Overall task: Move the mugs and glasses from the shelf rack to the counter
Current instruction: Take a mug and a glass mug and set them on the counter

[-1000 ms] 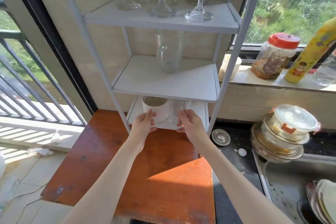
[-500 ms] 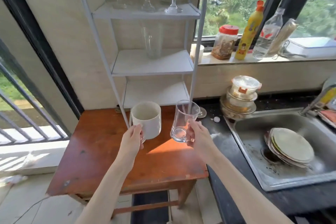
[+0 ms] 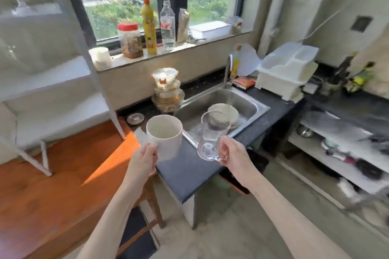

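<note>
Head view, kitchen corner. My left hand (image 3: 145,159) has its fingers (image 3: 152,149) curled closed around the handle side of the white mug (image 3: 165,135), which I hold upright in the air, mouth up, above the near end of the dark counter (image 3: 185,171). My right hand (image 3: 232,154) is closed on the handle of the clear glass mug (image 3: 210,135); I hold it tilted slightly, its rim toward the sink (image 3: 248,104), and it too is off any surface. The two vessels are side by side, near each other but apart, the white mug to the left. Both are clear of the white shelf rack (image 3: 63,94), which stands at the left on the wooden table (image 3: 52,185); motion blur hides the rack's upper shelves, so I cannot tell what they carry. The lower two shelves visible to me are bare. Behind the mugs, the sink holds a stack of plates (image 3: 226,112). Stacked lidded containers (image 3: 167,90) stand on the counter just left of the sink. On the window sill (image 3: 168,53) are a red-lidded jar (image 3: 129,40), a yellow bottle (image 3: 149,29) and a clear bottle (image 3: 167,25). A white dish rack (image 3: 288,71) sits on the counter to the right of the sink.
</note>
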Tool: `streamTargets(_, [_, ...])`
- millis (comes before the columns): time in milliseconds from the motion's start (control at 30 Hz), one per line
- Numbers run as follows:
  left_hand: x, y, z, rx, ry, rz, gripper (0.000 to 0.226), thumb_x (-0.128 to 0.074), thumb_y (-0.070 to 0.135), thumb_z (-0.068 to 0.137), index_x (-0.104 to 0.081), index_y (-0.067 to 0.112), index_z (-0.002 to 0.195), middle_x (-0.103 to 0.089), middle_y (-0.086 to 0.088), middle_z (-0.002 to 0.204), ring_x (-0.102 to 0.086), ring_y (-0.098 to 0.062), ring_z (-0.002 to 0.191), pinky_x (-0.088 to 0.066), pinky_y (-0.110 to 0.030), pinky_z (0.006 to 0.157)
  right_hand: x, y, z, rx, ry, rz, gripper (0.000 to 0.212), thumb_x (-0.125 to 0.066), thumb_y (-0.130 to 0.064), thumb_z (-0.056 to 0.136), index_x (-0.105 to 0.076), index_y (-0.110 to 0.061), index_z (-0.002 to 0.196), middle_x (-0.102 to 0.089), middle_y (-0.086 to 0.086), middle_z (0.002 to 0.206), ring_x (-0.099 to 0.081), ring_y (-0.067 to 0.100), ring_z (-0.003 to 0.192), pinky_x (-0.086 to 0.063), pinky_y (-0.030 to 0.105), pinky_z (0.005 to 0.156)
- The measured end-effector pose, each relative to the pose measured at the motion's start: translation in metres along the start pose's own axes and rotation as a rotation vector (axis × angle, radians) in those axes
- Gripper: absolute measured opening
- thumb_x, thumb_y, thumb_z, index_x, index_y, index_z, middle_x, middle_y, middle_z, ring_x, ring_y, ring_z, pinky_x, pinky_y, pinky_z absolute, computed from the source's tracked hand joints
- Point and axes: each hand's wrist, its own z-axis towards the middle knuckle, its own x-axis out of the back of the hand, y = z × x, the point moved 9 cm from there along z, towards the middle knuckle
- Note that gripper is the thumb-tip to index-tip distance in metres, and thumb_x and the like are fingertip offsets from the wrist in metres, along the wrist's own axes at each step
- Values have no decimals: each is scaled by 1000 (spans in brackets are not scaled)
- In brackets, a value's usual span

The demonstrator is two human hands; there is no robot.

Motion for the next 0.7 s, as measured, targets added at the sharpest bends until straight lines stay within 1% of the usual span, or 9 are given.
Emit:
streamTargets(100, [-88,9,-15,-75,-119,38,38,-44,20,92,-37,19,55,-35,11,39,-29,-14,50,-25,-29,50,93,-12,-24,54,100,21,35,-42,-25,94,-38,-18,60,-32,-8,47,-28,9,45,-22,26,49])
streamTargets(167, [-153,12,-33,-90,-188,22,37,-44,19,92,-38,17,56,-36,12,38,-31,-13,48,-27,-30,50,159,-18,-43,80,172,15,37,-42,-32,95,-37,-19,60,-29,-7,50,-26,10,46,-22,25,49])
streamTargets(233, [-219,10,-54,-74,-255,23,35,-45,22,91,-38,18,57,-37,12,40,-34,-9,45,-30,-27,49,228,-24,-62,93,244,-17,39,-42,-37,95,-35,-21,60,-28,-7,51,-25,10,47,-22,24,48])
streamTargets(300, [-282,6,-75,-53,-328,16,34,-44,23,91,-37,18,58,-35,9,45,-32,-9,44,-29,-27,49,297,-30,-83,103,329,-54,39,-41,-36,95,-35,-21,60,-28,-6,52,-26,11,47,-23,23,48])
streamTargets(400, [-372,4,-110,-65,-457,26,33,-44,24,91,-36,18,59,-33,5,53,-29,-13,51,-28,-29,53,391,-37,-116,122,437,-67,36,-40,-35,96,-36,-21,63,-29,-6,54,-28,10,48,-23,25,51])
streamTargets(467, [-425,2,-133,-63,-514,67,31,-43,25,91,-37,17,61,-33,1,57,-31,-14,54,-29,-30,55,446,-39,-139,122,500,-58,34,-39,-35,96,-35,-20,65,-27,-4,56,-28,11,50,-22,26,53])
streamTargets(567, [-505,8,-160,-85,-630,104,31,-42,24,91,-38,16,61,-32,0,58,-31,-14,54,-30,-28,54,519,-42,-164,133,590,-18,36,-38,-35,97,-33,-20,64,-24,-2,58,-25,13,52,-21,28,55])
streamTargets(700, [-609,15,-186,-121,-762,122,30,-42,22,91,-38,16,63,-32,0,59,-32,-13,54,-32,-26,53,605,-43,-182,132,699,33,37,-38,-35,97,-35,-20,64,-26,-3,56,-26,13,52,-23,26,54])
